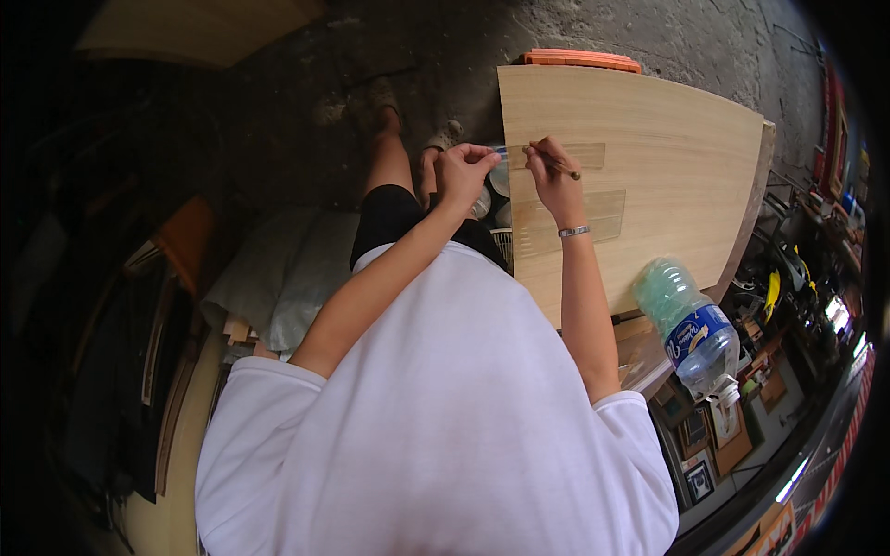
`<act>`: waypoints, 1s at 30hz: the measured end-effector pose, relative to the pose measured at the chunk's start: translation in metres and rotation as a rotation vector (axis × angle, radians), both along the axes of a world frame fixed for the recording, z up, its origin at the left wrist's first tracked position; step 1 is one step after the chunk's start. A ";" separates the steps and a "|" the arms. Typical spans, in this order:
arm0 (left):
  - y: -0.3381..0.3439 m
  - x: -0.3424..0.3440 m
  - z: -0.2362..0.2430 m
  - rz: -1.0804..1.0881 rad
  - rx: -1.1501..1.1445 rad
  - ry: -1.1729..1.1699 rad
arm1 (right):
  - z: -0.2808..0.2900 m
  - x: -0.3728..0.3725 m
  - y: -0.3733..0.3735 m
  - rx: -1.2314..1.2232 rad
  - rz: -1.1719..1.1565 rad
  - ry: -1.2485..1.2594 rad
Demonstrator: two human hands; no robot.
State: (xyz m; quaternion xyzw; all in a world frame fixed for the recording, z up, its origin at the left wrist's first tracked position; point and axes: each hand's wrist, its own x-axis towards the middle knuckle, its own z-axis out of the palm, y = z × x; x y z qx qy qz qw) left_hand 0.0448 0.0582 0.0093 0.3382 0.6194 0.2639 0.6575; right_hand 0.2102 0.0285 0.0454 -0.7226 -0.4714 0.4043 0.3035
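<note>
My left hand [466, 171] is closed in a pinch just off the left edge of a pale wooden board [686, 157]. Between its fingertips is the end of a narrow clear strip with a blue part [502, 153]. Over the board's left edge, my right hand [557, 181] is closed around a slim brown pen-like tool [574, 174]; its working tip is too small to make out. Close by, a see-through brownish strip [586, 155] lies flat on the board. Nearer to me lies a wider see-through piece [593, 215].
A large plastic bottle [686, 320] with a blue label lies at the board's near right corner. Behind the board is an orange block [582, 61]. Cluttered tools and frames fill the right side; a grey plastic sheet [306, 269] is at left.
</note>
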 end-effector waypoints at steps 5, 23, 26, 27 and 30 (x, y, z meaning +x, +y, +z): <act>-0.002 0.004 0.003 -0.053 0.034 0.063 | 0.009 -0.003 0.011 0.012 0.097 -0.052; 0.000 -0.049 -0.023 -0.133 -0.102 -0.135 | -0.024 0.009 -0.013 0.055 -0.300 0.511; -0.002 -0.053 -0.022 -0.091 -0.168 -0.175 | -0.025 0.010 -0.014 0.072 -0.333 0.518; -0.001 -0.052 -0.022 -0.073 -0.203 -0.185 | -0.023 0.009 -0.015 0.068 -0.329 0.521; -0.003 -0.033 -0.017 -0.086 -0.113 -0.209 | -0.015 0.007 -0.014 0.011 -0.262 0.434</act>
